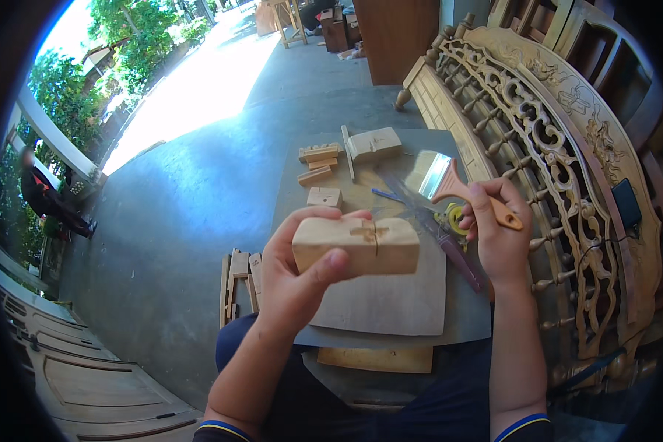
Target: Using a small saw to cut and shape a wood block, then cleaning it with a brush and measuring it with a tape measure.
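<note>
My left hand [295,272] is closed on a light wooden block [356,249] with a split or carved mark on its top, held over the work board. A wide paintbrush [458,188] with pale bristles, a metal band and a wooden handle is gripped in my right hand [497,221]. Below them on the grey board [295,236] lie a pale panel [376,309], small wood pieces [317,173], a smaller block [324,197], a larger block [376,141], a blue pen [385,194], a yellow tape measure or roll [453,217] and a purple tool [464,261], partly hidden.
Carved wooden panels and spindle railings [545,140] lean along the right, with a dark device [626,202] on them. A person [48,188] in dark clothing is at the far left. Wooden frames [239,280] stand beside the board. A brown cabinet [390,37] is at the back.
</note>
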Motion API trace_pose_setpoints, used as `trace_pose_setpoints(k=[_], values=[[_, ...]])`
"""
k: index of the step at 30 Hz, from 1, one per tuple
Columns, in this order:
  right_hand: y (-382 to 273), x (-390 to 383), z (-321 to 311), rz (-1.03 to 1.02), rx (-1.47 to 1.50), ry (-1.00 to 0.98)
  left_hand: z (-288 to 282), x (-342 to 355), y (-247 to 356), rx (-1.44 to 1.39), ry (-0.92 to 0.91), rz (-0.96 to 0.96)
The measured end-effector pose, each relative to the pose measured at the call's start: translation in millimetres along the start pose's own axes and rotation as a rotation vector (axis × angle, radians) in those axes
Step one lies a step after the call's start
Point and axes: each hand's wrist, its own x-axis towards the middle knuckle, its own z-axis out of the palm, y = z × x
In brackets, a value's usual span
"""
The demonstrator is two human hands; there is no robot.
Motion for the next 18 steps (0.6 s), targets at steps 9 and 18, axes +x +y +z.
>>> trace_pose_setpoints(k=[9, 18], values=[[-1.3, -0.4, 7.8, -0.020, -0.029, -0.051, 26.8, -31.9, 26.0, -0.005, -0.038, 0.079], [-7.2, -3.2, 7.7, -0.002, -0.054, -0.045, 20.1, -33.4, 26.0, -0.048, -0.101, 0.125]])
